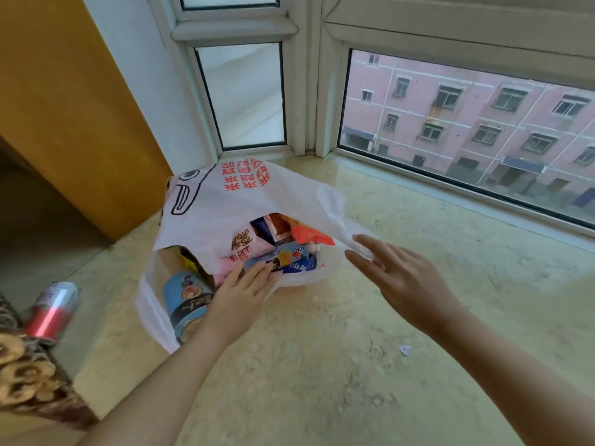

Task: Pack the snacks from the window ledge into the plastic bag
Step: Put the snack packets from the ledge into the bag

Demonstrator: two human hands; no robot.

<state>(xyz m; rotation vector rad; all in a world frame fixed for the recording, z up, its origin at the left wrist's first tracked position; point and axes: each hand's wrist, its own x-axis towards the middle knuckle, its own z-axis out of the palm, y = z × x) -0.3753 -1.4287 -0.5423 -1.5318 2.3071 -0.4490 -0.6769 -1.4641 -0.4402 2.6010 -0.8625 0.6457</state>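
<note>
A white plastic bag (225,201) with red lettering lies on the marble window ledge (322,365), its mouth facing me. Several snack packets fill it: a pink packet (240,249), a blue packet (294,257), an orange packet (310,235). A blue cylindrical snack can (185,300) shows through the bag's left side. My left hand (240,292) rests flat at the bag's mouth, fingertips touching the pink and blue packets. My right hand (399,278) hovers open by the bag's right edge, fingertips near the plastic.
A red and silver drink can (53,309) lies at the ledge's left edge, beside patterned brown fabric (29,371). A small scrap (405,349) sits on the ledge to the right. An orange wooden panel (64,107) stands left; window glass (467,130) runs behind.
</note>
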